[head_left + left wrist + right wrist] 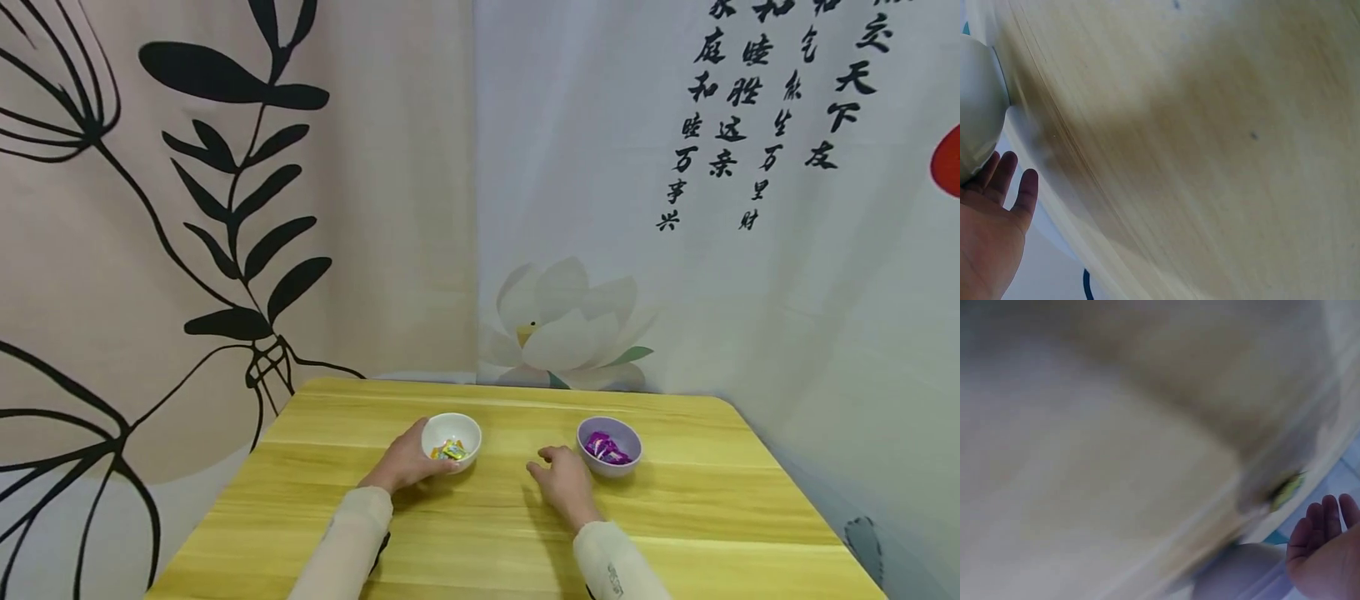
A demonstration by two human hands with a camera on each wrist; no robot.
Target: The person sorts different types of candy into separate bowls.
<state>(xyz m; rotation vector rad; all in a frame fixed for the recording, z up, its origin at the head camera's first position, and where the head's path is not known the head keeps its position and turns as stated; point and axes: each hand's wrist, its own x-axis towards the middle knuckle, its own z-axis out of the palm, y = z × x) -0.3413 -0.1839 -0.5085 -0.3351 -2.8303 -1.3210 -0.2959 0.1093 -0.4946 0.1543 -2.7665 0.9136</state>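
My left hand (411, 460) holds a small white bowl (470, 432) by its left side, with the thumb along the near side and a finger at the back rim. Yellow and green wrapped candies (451, 450) lie in that bowl. Fingers also lie along the bowl's underside (979, 112) in the left wrist view. Between the bowls, close to the left of a purple bowl (615, 469), my right hand (567, 483) has its fingers loosely bent and holds nothing. Purple wrapped candies (606, 448) fill part of the purple bowl. A blurred yellow-green candy (1286, 490) lies by the right hand in the right wrist view.
Both bowls stand toward the back of a wooden table (705, 508) with rounded corners. Behind its far edge hangs a printed cloth (405, 208) with plants, a lotus and writing.
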